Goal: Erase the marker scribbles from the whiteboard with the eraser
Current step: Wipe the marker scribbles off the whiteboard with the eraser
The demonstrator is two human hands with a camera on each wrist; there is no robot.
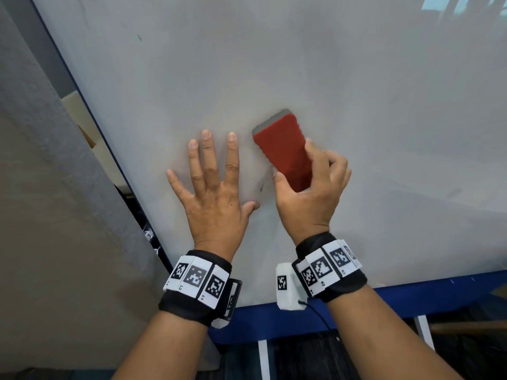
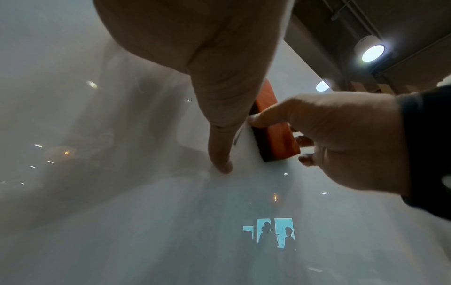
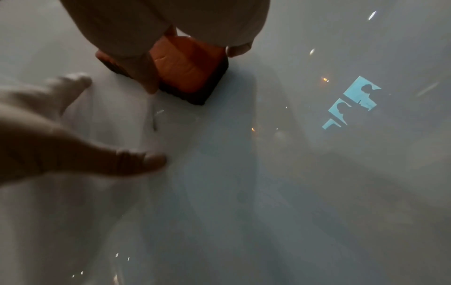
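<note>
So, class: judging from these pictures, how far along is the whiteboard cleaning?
Mostly done: the whiteboard looks wiped, with faint smudges. In hand: the right hand holds the red eraser against it while the left hand rests flat. Left: a short dark mark between the hands.

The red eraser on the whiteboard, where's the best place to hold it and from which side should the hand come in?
Grip the eraser across its two long ribbed edges at the near end, coming from below, as the right hand does: thumb on one edge, fingers on the other. That probably keeps the grey felt face flat on the whiteboard and the far end clear.
</note>
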